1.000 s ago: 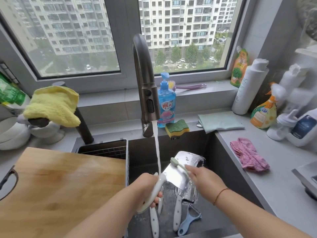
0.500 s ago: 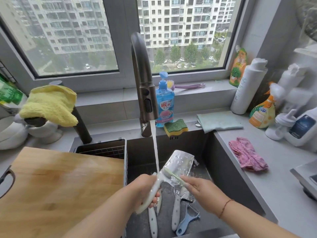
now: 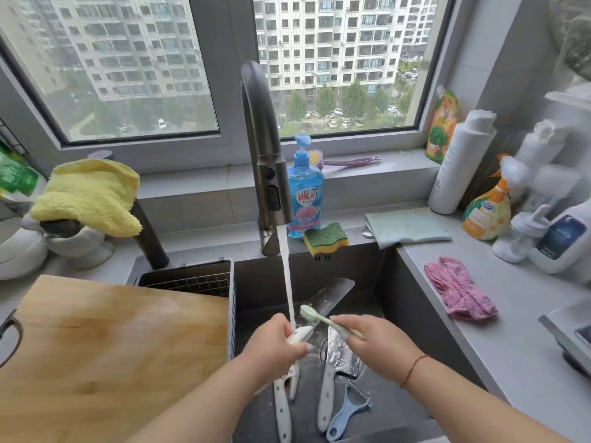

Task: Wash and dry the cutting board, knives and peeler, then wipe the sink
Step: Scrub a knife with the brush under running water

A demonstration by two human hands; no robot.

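Observation:
My left hand (image 3: 276, 343) grips the white handle of a cleaver (image 3: 332, 294) and holds it under the running water (image 3: 286, 270) in the dark sink (image 3: 399, 302). The blade points away, turned nearly edge-on. In my right hand (image 3: 372, 338) is a pale green toothbrush (image 3: 316, 316), its head against the blade near the handle. On the sink floor lie two white-handled knives (image 3: 281, 407) (image 3: 327, 391) and a blue peeler (image 3: 347, 410). A wooden cutting board (image 3: 105, 356) rests over the left of the sink.
The faucet (image 3: 262, 148) rises at the sink's back. A blue soap bottle (image 3: 305, 193) and a yellow-green sponge (image 3: 324, 238) stand behind the sink. On the right counter lie a green cloth (image 3: 406, 227), a pink cloth (image 3: 460, 290) and several bottles. A yellow cloth (image 3: 89, 195) hangs at left.
The cleaver blade has turned from flat and facing me to nearly edge-on and lower. My right hand has slid the toothbrush down towards the blade's handle end.

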